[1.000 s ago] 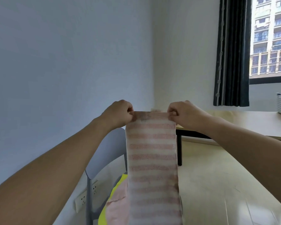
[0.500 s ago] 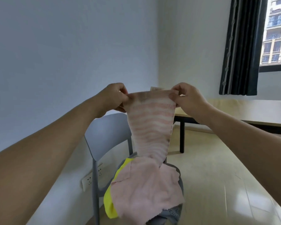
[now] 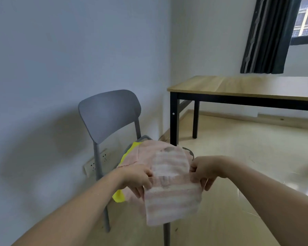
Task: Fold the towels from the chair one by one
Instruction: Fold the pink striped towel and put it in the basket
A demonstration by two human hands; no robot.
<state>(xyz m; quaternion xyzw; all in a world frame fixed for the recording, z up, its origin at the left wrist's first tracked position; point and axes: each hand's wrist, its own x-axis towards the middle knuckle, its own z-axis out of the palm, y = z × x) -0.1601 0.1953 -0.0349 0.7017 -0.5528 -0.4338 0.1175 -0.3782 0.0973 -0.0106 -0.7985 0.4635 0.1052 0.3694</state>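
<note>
A pink-and-white striped towel [image 3: 171, 197] is held by its top edge just above the seat of the grey chair [image 3: 110, 112]. My left hand [image 3: 135, 176] pinches its left corner and my right hand [image 3: 204, 168] pinches its right corner. The towel's far half lies back over the pile and its near half hangs down in front of the seat. Under it on the seat lie a plain pink towel [image 3: 137, 155] and a yellow towel [image 3: 119, 197], whose edges stick out at the left.
A wooden table [image 3: 238, 87] with black legs stands to the right of the chair, its corner leg close to the seat. A wall with a socket strip [image 3: 96, 162] is behind the chair. Dark curtain [image 3: 268, 36] hangs at the window. Pale floor lies to the right.
Both hands have come down from chest height to the chair seat with the striped towel. It hung full length before and now lies doubled over the pile. My view has tilted downward.
</note>
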